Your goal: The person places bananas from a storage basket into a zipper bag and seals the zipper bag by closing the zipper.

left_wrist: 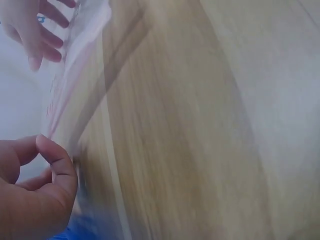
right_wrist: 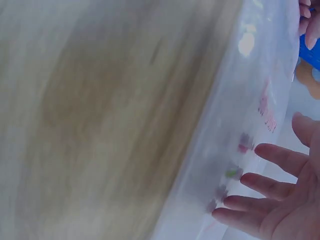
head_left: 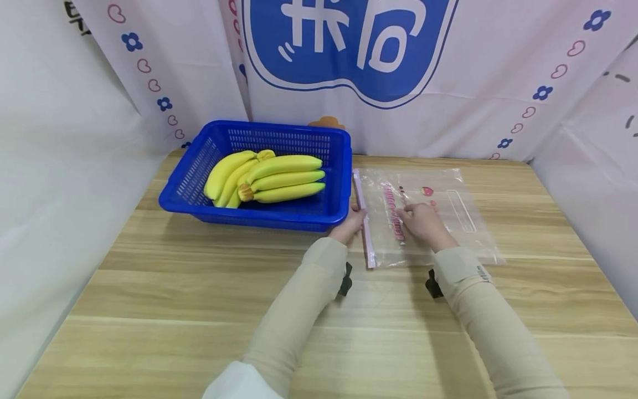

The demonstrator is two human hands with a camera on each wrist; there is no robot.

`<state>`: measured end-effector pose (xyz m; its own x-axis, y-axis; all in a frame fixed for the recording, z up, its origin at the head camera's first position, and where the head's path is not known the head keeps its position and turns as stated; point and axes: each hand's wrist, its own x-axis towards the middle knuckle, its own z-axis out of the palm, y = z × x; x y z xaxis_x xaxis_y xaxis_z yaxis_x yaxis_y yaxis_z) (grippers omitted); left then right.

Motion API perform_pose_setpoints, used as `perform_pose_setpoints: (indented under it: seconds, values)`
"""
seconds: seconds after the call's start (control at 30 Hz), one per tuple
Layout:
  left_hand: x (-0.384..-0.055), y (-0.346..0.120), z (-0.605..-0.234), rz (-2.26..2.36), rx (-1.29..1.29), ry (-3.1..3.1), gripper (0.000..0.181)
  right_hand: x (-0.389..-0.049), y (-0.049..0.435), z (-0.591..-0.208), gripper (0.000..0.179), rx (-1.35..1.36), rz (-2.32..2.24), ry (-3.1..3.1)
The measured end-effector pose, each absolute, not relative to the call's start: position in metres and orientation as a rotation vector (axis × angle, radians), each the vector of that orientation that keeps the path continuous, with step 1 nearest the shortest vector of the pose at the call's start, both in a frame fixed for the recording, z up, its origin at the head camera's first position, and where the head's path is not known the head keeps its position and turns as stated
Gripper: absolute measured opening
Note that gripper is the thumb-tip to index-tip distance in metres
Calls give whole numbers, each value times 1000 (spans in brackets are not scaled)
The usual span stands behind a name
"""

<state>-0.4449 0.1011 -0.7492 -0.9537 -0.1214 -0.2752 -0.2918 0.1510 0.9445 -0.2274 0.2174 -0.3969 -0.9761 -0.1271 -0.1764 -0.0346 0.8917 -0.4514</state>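
Note:
A clear plastic zip bag (head_left: 438, 244) with a pink zip strip (head_left: 366, 233) lies flat on the wooden table, printed with pink lettering and a strawberry. My left hand (head_left: 350, 224) is at the strip beside the basket; the left wrist view shows its thumb and finger (left_wrist: 60, 162) pinching the bag's edge. Over the bag's printed middle is my right hand (head_left: 423, 221). Seen from the right wrist, its fingers (right_wrist: 270, 187) are spread and fairly straight, with the tips at the bag's surface. Whether they press on it is hard to tell.
Left of the bag stands a blue plastic basket (head_left: 249, 218), close to my left hand. Bunches of yellow bananas (head_left: 284, 180) lie in it. A white printed curtain (head_left: 473, 127) hangs behind the table (head_left: 199, 310), and white cloth (head_left: 75, 166) borders the sides.

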Motion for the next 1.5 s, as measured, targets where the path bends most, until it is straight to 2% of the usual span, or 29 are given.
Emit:
perform_pose_setpoints:
  seconds: [0.03, 0.1, 0.2, 0.33, 0.43, 0.63, 0.8, 0.93, 1.07, 1.23, 1.33, 1.5]
  values:
    - [-438, 100, -738, 1895, -395, 2287, 22, -227, 216, -397, 47, -116, -667, 2867]
    - [-441, 101, -739, 1872, -372, 2304, 21, -227, 214, -396, 47, -107, -659, 2881]
    - [-474, 110, -785, 1831, -340, 2306, 23, -227, 210, -395, 45, -133, -680, 2903]
    - [-456, 110, -752, 1920, -301, 2185, 20, -227, 205, -395, 45, -157, -740, 2901]
    - [-451, 112, -742, 2023, -325, 2031, 19, -227, 201, -393, 49, -148, -763, 2895]
    - [-461, 120, -746, 2141, -345, 1863, 23, -227, 196, -388, 49, -155, -811, 2885]
    - [-461, 117, -743, 2231, -263, 1782, 23, -226, 196, -388, 52, -190, -836, 2863]
    - [-435, 104, -704, 2294, -167, 1654, 30, -225, 199, -391, 58, -248, -835, 2833]
    - [-389, 93, -637, 2279, -185, 1606, 36, -224, 202, -393, 61, -331, -819, 2816]
    - [-339, 80, -567, 2267, -181, 1620, 33, -224, 202, -395, 65, -393, -786, 2805]
    - [-323, 75, -546, 2261, -177, 1616, 31, -224, 202, -397, 66, -388, -790, 2793]
    - [-317, 75, -537, 2235, -215, 1633, 31, -224, 202, -397, 63, -398, -806, 2780]
